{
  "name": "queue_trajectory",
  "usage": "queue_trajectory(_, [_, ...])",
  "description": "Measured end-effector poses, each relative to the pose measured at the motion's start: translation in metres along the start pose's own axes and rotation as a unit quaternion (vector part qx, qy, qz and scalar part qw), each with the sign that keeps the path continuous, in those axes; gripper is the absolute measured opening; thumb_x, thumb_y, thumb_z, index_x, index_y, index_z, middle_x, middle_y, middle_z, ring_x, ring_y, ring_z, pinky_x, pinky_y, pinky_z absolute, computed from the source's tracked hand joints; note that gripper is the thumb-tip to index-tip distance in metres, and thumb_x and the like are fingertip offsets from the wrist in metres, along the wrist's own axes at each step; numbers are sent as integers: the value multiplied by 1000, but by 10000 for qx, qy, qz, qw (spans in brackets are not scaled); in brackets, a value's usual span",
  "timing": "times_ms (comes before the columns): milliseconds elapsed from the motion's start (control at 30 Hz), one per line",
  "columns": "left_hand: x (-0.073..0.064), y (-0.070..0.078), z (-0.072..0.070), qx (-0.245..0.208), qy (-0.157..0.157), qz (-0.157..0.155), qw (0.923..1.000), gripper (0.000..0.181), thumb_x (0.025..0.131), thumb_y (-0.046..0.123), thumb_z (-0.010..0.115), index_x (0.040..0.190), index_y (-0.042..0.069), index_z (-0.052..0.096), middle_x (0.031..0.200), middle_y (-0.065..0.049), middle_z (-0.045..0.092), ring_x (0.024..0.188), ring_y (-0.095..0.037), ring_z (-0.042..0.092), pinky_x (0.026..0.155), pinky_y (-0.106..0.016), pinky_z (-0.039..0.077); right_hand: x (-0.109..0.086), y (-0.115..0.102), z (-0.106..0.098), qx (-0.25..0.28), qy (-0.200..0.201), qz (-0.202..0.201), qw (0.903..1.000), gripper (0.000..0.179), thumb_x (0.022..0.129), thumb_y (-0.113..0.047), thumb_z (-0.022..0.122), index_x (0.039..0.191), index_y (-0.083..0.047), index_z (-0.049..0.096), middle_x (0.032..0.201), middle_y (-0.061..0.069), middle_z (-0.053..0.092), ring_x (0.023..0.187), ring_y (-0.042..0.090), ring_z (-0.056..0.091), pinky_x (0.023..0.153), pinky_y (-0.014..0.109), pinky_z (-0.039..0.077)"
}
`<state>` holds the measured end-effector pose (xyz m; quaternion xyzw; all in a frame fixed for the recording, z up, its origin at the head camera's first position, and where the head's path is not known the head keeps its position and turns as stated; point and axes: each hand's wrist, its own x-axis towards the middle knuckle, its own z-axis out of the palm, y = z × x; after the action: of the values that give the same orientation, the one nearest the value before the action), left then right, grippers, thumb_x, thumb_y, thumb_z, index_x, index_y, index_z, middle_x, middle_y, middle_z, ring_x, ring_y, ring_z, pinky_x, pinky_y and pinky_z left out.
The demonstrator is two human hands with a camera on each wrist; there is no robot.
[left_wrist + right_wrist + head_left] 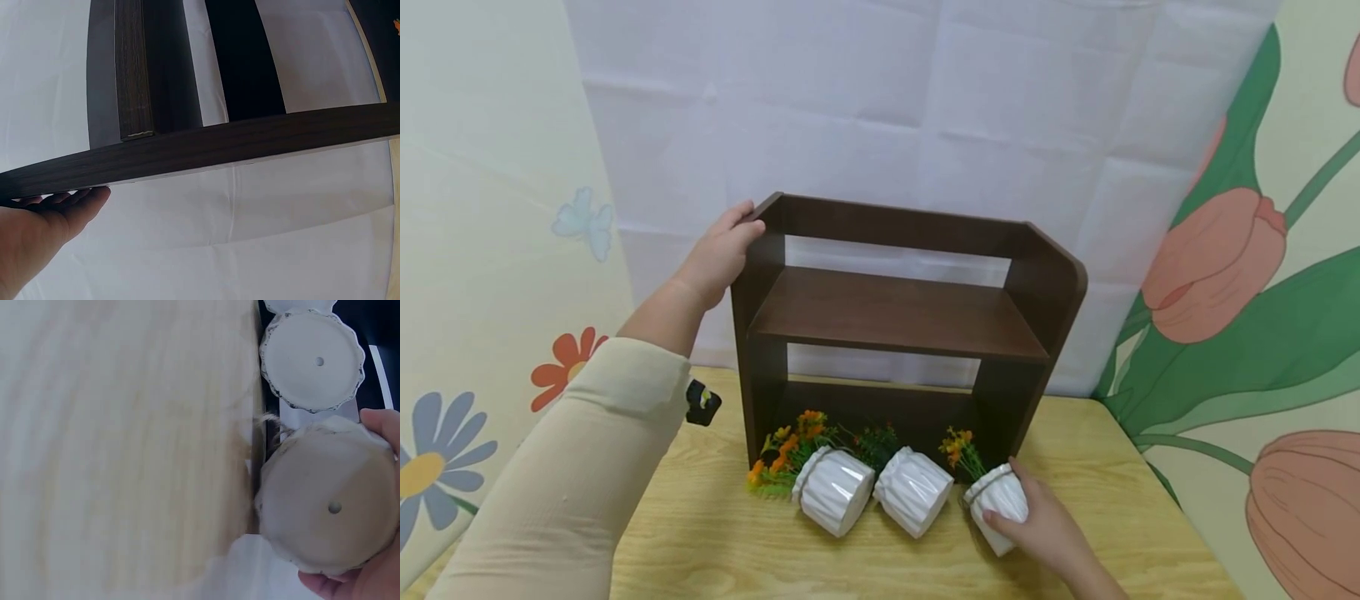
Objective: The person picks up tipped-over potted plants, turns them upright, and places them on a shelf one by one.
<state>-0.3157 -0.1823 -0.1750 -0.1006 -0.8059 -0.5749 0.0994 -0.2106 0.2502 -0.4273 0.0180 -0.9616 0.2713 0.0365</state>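
Observation:
On the table stands a dark brown two-tier wooden shelf (pixel 898 317). My left hand (pixel 718 254) holds the upper corner of its left side panel (pixel 187 153); in the left wrist view the fingers lie against the panel's face. Low at the right, my right hand (pixel 1048 525) grips a white ruffled flower pot (pixel 1000 504), tilted, with orange and yellow flowers (pixel 958 448) pointing toward the shelf. The right wrist view shows this pot's round base (pixel 328 494) with a hole, thumb and fingers on its sides.
Two more white pots, a left one (pixel 835 492) and a middle one (pixel 913 492), lie tipped at the shelf's front, plants toward the lower tier. A small black object (pixel 702 403) is left of the shelf. White cloth (pixel 850 108) hangs behind; painted walls flank the table (pixel 700 533).

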Motion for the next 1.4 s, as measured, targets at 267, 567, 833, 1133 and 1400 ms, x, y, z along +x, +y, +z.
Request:
queue_trajectory(267, [-1, 0, 0, -55, -37, -45, 10000, 65, 104, 36, 30, 159, 15, 1, 166, -14, 2, 150, -34, 12, 121, -53, 14, -3, -1, 4, 158, 149, -144, 9997, 96, 77, -47, 78, 150, -2, 35, 139, 32, 49, 123, 46, 52, 94, 59, 47])
queue_trajectory(567, [-1, 0, 1, -46, -31, -49, 10000, 66, 104, 35, 31, 159, 14, 1, 165, -15, 2, 150, -34, 13, 121, -52, 14, -2, -1, 6, 192, 192, -126, 9996, 97, 77, -48, 78, 151, -3, 34, 141, 30, 49, 123, 44, 52, 93, 57, 48])
queue_trajectory(833, [0, -2, 0, -83, -25, -64, 9999, 65, 105, 35, 30, 159, 16, 1, 166, -14, 2, 150, -34, 12, 121, -52, 13, 0, 2, 9, 288, 325, -259, 9987, 96, 77, -45, 79, 151, -3, 34, 141, 28, 49, 120, 38, 54, 89, 52, 50])
queue_trajectory(1133, [0, 1, 0, -123, -59, -69, 9999, 65, 104, 37, 30, 159, 17, 0, 166, -12, 0, 151, -32, 10, 122, -51, 12, 2, 5, 13, 384, 476, -436, 9972, 95, 78, -43, 79, 151, -3, 33, 144, 28, 47, 122, 41, 53, 91, 53, 48])
queue_trajectory(1400, [0, 1, 1, -137, -52, -23, 9999, 66, 104, 36, 30, 159, 15, 0, 166, -11, -1, 151, -30, 7, 123, -49, 10, 3, 9, 14, 774, 437, -436, 9951, 95, 79, -39, 79, 152, -4, 29, 144, 29, 45, 118, 41, 54, 90, 53, 49])
